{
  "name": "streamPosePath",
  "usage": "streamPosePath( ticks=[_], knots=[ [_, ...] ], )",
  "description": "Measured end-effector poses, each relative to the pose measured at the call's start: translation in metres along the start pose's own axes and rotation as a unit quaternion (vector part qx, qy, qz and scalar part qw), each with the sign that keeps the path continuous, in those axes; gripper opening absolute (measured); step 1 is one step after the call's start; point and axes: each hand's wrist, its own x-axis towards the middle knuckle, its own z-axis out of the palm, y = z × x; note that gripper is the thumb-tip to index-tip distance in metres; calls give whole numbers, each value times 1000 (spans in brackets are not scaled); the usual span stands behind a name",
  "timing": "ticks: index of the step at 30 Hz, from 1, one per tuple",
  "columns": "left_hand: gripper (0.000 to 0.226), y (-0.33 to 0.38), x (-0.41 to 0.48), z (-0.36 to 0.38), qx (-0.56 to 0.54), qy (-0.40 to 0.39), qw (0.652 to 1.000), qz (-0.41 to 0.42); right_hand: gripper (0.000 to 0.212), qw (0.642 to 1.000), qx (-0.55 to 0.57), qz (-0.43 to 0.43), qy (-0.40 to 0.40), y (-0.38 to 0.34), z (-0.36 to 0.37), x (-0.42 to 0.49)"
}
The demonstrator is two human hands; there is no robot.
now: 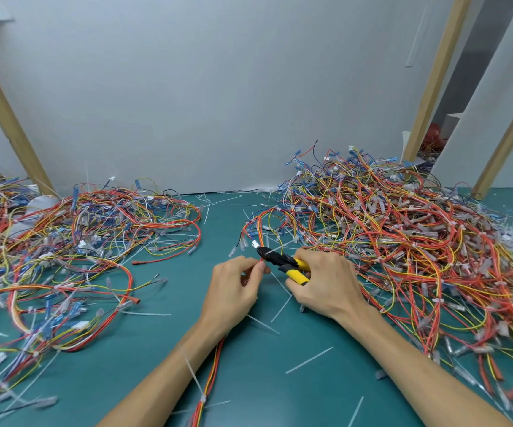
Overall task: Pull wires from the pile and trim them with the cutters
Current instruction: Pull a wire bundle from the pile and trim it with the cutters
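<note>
Wires [212,377] pinched in left hand [233,291], right hand [326,285] gripping yellow cutters [283,261], black jaws seemingly on the wires, forearms converging

A single head-worn wide-angle camera looks forward and down, close over the table [249,365], toward the wall [218,87] filling the upper frame.

We face a pale grey wall board [218,87], evenly lit. Below it lies a teal tabletop [264,380]. Left of the board leans a wooden post [5,118]. Right of the board we see a second post [434,78], a dark gap [466,72], a white panel [501,97] and a third post [508,140].
</note>
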Motion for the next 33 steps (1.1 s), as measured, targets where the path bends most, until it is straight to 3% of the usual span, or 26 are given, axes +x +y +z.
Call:
streamPosePath(
  ticks=[9, 14, 33],
  knots=[
    [22, 0, 0, 0, 1, -5, 1000, 4, 35, 998, -23, -36, 53, 2, 3, -1],
    [23, -1, 0, 0, 2, 0, 1000, 3, 28, 1000, -22, -17, 12, 2, 3, -1],
    [23, 0, 0, 0, 3, -4, 1000, 3, 32, 1000, -10, 14, 5, -1, 1, 1]
  ],
)
